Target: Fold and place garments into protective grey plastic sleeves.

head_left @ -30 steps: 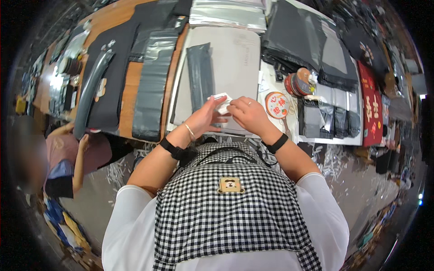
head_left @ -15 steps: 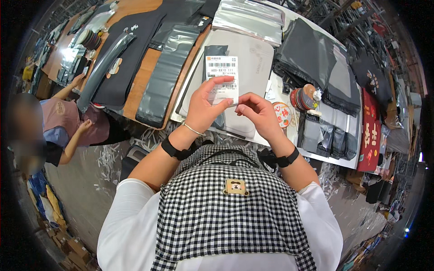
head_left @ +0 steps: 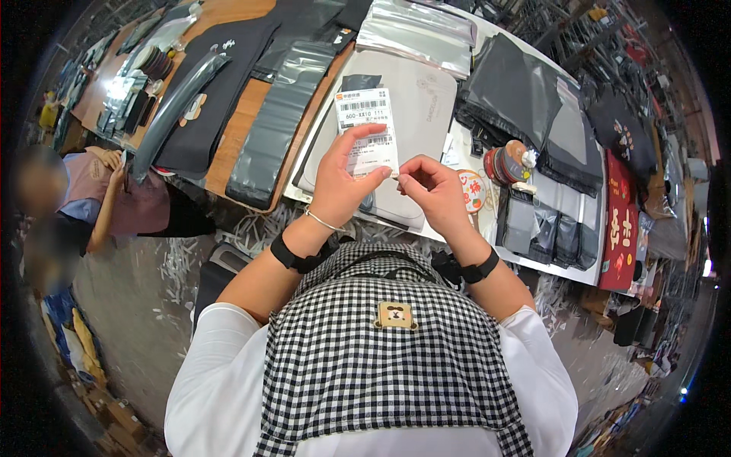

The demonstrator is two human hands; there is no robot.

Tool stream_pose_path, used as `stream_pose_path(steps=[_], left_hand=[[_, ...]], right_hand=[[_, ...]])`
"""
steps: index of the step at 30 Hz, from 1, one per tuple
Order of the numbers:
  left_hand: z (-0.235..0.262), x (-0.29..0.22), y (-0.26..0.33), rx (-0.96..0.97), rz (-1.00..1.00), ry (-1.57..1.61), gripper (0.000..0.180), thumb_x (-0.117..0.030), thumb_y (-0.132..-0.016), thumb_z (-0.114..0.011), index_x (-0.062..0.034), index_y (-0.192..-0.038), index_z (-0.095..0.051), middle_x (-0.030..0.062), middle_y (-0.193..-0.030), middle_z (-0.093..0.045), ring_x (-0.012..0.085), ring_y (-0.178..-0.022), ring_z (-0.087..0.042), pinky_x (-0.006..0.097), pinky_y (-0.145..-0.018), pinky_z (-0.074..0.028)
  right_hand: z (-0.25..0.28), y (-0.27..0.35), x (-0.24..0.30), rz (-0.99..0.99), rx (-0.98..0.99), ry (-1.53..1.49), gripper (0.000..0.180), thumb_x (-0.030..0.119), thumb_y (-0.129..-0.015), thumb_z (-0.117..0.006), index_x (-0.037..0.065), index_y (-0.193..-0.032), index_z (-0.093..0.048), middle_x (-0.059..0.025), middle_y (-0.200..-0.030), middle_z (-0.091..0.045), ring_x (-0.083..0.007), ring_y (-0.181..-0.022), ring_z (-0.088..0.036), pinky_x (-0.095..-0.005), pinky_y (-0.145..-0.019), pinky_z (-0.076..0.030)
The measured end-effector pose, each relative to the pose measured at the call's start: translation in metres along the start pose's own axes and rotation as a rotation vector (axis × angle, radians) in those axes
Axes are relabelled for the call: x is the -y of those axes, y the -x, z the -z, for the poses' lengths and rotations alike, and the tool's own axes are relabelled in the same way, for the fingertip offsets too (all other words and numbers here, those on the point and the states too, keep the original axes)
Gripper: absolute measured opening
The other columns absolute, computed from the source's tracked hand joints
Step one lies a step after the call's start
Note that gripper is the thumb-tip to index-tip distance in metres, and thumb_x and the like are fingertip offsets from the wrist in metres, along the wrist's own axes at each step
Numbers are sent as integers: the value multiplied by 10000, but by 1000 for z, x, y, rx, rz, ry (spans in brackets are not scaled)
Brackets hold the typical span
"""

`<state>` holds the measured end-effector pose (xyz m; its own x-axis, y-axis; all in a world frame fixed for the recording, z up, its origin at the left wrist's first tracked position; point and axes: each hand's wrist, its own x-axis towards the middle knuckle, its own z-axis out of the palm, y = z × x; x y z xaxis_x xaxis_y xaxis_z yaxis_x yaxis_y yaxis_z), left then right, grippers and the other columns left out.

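White, smooth and rectangular, a printed label (head_left: 373, 114) stands out in the head view, held up over the bench (head_left: 293, 194) with its printed face toward the wearer, probably so that it can be read. Of the two hands, the left hand (head_left: 349, 164) is half-curled, an index finger laid across the label's face and the thumb at its lower edge, seemingly to keep the thin sheet flat. The right hand (head_left: 432, 194) has its thumb and fingertips drawn together, apparently pinching the label's lower right corner, perhaps to work at the edge.

Behind the label, a dark grey plastic packet (head_left: 361, 81) shows its top end, lying on a pale grey flat panel (head_left: 426, 99) with rounded corners. Wrinkled silvery film bags (head_left: 415, 36) lie beyond it. To the right, limp black plastic bags (head_left: 509, 87) overlap in a pile, likely for easy reach, near a stack of round discs (head_left: 506, 164).
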<state>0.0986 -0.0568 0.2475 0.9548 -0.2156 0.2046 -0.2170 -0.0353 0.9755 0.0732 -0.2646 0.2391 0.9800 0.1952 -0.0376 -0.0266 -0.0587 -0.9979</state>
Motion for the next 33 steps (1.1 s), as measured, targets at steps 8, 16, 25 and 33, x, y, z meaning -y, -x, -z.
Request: stream_pose_path(steps=[8, 16, 25, 33], left_hand=[[-5, 16, 10, -60, -142, -152, 234, -161, -866, -831, -93, -1079, -762, 175, -1657, -341, 342, -1488, -418, 425, -1185, -413], [-13, 22, 16, 56, -3, -79, 139, -181, -946, -736, -63, -1019, -745, 149, -1485, -599, 295, -1328, -598, 429, -1143, -457], [86, 184, -29, -370, 739, 784, 264, -231, -1060, -559, -28, -1211, -633, 106, -1155, -717, 255, -1052, -707, 396, -987, -558], [4, 231, -19, 58, -13, -1118, 505, -133, -1072, -440, 41, -1545, -458, 255, -1612, -454, 366, -1515, -424, 463, -1236, -358]], right_hand=[[-2, 5, -2, 10, -18, -30, 94, 92, -995, -717, 8, -1035, -705, 2, -903, -713, -72, -851, -675, -242, -814, -548], [2, 7, -2, 214, -13, 251, 73, 32, -898, -730, 4, -944, -682, -23, -806, -658, -93, -761, -609, -248, -710, -496], [142, 69, -165, -355, 376, 1417, 185, 243, -826, -717, 67, -879, -738, -166, -920, -758, -378, -904, -740, -500, -777, -588], [172, 147, -216, -665, 282, 1341, 259, 265, -890, -638, 50, -968, -758, -230, -996, -756, -423, -967, -731, -539, -862, -582]])
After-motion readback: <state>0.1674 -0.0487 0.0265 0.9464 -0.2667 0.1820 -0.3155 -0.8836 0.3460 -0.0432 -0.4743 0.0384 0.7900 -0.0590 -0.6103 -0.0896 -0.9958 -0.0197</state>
